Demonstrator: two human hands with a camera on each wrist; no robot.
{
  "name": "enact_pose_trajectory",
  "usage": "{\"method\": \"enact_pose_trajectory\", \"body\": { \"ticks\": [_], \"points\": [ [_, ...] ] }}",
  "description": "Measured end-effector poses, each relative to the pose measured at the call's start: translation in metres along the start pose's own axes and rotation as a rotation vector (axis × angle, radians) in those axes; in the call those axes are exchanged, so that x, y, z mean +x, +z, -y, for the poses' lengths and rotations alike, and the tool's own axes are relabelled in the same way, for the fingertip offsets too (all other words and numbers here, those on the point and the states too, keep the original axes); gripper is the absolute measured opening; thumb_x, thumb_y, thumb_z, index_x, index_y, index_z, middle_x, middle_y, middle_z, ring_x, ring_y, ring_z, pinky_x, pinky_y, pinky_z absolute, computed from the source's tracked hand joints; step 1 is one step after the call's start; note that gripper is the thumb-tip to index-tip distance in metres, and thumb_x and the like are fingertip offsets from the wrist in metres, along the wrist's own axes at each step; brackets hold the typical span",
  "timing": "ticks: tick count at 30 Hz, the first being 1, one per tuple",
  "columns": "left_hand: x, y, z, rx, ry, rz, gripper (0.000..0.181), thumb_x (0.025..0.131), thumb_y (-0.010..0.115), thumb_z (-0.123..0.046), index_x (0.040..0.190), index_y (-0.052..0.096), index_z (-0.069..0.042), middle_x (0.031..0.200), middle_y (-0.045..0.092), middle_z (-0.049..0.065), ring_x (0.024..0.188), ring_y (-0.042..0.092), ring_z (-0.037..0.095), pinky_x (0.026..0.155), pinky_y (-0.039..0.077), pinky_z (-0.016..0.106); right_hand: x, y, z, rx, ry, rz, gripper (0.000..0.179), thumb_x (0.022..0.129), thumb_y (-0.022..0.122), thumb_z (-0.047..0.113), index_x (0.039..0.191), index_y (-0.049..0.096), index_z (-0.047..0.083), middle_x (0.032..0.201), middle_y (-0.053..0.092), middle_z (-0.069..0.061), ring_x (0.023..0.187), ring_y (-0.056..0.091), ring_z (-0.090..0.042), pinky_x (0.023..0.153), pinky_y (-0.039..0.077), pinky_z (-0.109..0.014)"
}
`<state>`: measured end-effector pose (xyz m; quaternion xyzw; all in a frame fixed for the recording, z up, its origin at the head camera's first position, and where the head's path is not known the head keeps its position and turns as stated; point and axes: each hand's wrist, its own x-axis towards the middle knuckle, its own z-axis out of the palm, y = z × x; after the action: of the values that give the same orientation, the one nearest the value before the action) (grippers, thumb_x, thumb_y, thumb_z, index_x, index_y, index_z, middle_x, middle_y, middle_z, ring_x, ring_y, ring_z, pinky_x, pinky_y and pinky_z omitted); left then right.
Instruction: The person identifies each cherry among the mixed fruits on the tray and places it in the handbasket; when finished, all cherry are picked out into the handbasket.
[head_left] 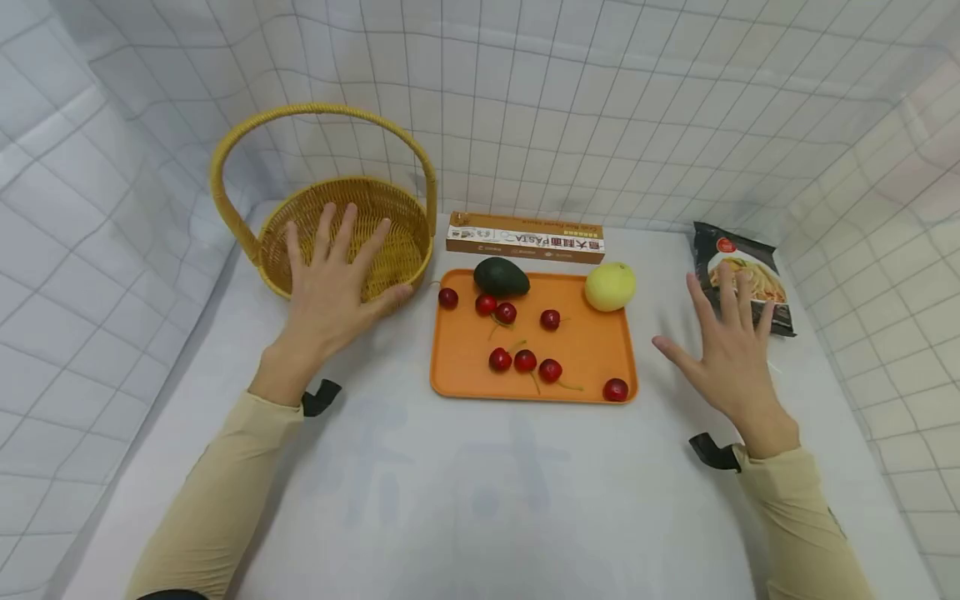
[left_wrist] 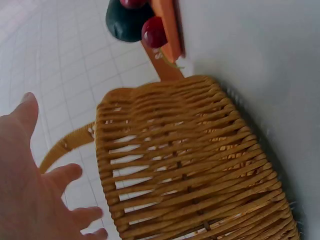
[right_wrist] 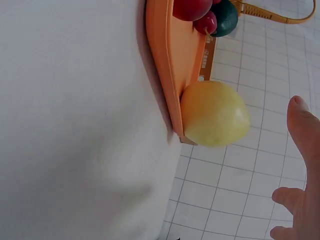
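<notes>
My left hand (head_left: 330, 292) hovers with spread fingers over the front of a yellow wicker basket (head_left: 390, 192), whose tall handle arches up behind it; in the left wrist view the basket's woven side (left_wrist: 185, 160) stands apart from the fingertips. Off to the right, my right hand (head_left: 731, 358) is also spread and holds nothing, its fingertips overlapping a black noodle packet (head_left: 750, 279) in the head view. Between the hands lies an orange tray (head_left: 465, 375) bearing several red cherries (head_left: 525, 361), a dark green avocado (head_left: 501, 277) and a round yellow fruit (head_left: 610, 287) at its back right corner.
Behind the tray lies a long brown pasta box (head_left: 525, 237). A white sheet with a grid pattern (head_left: 600, 108) hangs around the back and sides of the white table (head_left: 480, 500).
</notes>
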<state>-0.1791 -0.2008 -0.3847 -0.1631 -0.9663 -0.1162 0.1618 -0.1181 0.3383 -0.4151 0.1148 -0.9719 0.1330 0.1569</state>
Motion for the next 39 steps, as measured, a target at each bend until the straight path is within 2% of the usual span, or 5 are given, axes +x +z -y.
{"method": "enact_pose_trajectory", "body": {
  "ticks": [6, 16, 22, 29, 39],
  "points": [
    [0.005, -0.007, 0.009, -0.097, 0.014, -0.152, 0.096, 0.093, 0.029, -0.09, 0.168, 0.026, -0.032, 0.179, 0.005, 0.007, 0.165, -0.003, 0.03, 0.124, -0.011, 0.068, -0.004, 0.012, 0.008, 0.113, 0.019, -0.045, 0.094, 0.097, 0.062, 0.068, 0.17, 0.023, 0.024, 0.179, 0.001, -0.009, 0.163, 0.003, -0.042, 0.119, -0.003, -0.08],
    [0.011, -0.023, 0.011, -0.211, 0.079, -0.623, 0.079, 0.096, 0.051, -0.078, 0.16, 0.046, -0.031, 0.171, 0.035, 0.011, 0.16, 0.026, 0.037, 0.128, 0.001, 0.062, -0.017, 0.023, 0.016, 0.288, 0.052, -0.08, 0.087, 0.097, 0.074, 0.044, 0.168, 0.029, 0.019, 0.173, 0.028, -0.013, 0.157, 0.028, -0.041, 0.122, 0.021, -0.07],
    [0.013, -0.04, 0.015, -0.308, -0.044, -0.774, 0.086, 0.091, 0.052, -0.083, 0.156, 0.052, -0.027, 0.167, 0.04, 0.014, 0.16, 0.026, 0.03, 0.13, 0.002, 0.052, -0.017, 0.026, 0.021, 0.429, 0.028, -0.123, 0.079, 0.091, 0.082, 0.012, 0.16, 0.046, 0.021, 0.14, 0.063, -0.014, 0.125, 0.06, -0.028, 0.108, 0.045, -0.018],
    [0.006, -0.059, 0.023, -0.485, -0.178, -0.828, 0.109, 0.089, 0.057, -0.08, 0.155, 0.044, 0.005, 0.169, 0.037, 0.014, 0.16, 0.023, 0.016, 0.13, 0.008, 0.034, -0.018, 0.032, 0.024, 0.617, -0.026, 0.017, 0.07, 0.082, 0.09, 0.002, 0.146, 0.062, 0.012, 0.116, 0.07, -0.011, 0.106, 0.064, -0.014, 0.089, 0.054, -0.013],
    [-0.002, -0.06, 0.038, -0.639, -0.286, -0.734, 0.093, 0.097, 0.06, -0.058, 0.164, 0.03, -0.001, 0.173, 0.03, 0.007, 0.159, 0.024, 0.01, 0.128, 0.011, 0.026, -0.02, 0.036, 0.027, 0.658, -0.102, 0.136, 0.075, 0.075, 0.094, 0.001, 0.143, 0.063, 0.007, 0.121, 0.073, -0.008, 0.107, 0.068, -0.021, 0.092, 0.056, -0.018]
  ]
}}
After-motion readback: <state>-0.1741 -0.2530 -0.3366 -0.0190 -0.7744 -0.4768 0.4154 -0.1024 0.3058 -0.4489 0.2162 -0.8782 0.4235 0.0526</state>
